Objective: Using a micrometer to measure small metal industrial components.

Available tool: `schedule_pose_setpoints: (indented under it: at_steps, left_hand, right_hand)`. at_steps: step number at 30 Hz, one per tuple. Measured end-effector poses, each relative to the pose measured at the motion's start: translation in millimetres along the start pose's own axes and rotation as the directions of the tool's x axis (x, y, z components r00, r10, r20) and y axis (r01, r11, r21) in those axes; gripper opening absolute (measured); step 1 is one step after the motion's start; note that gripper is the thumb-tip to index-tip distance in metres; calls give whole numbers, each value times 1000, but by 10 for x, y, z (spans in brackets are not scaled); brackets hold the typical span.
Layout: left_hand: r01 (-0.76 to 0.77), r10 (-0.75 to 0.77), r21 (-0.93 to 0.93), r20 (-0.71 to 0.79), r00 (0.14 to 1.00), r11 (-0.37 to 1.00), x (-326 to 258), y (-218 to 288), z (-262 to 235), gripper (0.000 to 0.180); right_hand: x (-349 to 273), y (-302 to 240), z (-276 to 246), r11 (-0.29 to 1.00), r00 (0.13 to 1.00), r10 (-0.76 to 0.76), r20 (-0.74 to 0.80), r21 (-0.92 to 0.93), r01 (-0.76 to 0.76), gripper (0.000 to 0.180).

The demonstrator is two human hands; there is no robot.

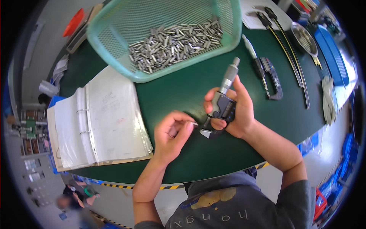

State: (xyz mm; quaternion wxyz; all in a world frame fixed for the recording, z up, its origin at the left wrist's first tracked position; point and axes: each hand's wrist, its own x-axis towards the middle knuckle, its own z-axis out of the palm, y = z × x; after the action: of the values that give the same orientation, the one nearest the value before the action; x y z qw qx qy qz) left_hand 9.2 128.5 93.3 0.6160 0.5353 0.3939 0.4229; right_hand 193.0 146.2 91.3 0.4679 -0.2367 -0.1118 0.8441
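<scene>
My right hand (pixel 244 114) is wrapped round a digital micrometer (pixel 225 106), its grey thimble pointing up and away and its black-and-silver frame toward my left hand. Between the thumb and fingertips of my left hand (pixel 171 135) is a small metal pin (pixel 195 123), with one end sticking out close to the micrometer's jaws. From here I cannot make out whether the pin touches them. Beyond both hands, a pale green plastic basket (pixel 110 63) holds a heap of similar short metal pins (pixel 171 45).
An open ring binder (pixel 112 118) with sleeved pages lies at left on the green table (pixel 171 95). To the right are a second micrometer (pixel 268 76), two long calipers (pixel 286 45), a metal bowl (pixel 304 38), a blue tray (pixel 331 55) and a pale glove (pixel 328 99).
</scene>
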Motion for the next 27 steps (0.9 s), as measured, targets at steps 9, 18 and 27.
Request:
schedule_pose_setpoints:
  at_steps: [9, 18, 27]
  left_hand:
    - [-218, 621, 872, -120, 774, 439, 1044, 550, -582, 12]
    - [-200, 604, 972, 88, 792, 120, 1284, 345, -597, 12]
    - [-224, 555, 961, 100, 826, 160, 1369, 195, -367, 8]
  right_hand:
    - [7, 62, 7, 996, 999, 30, 40, -83, -27, 71]
    - [6, 29, 8, 991, 998, 25, 49, -129, -18, 69]
    - [12, 30, 19, 991, 999, 15, 37, -133, -10, 66]
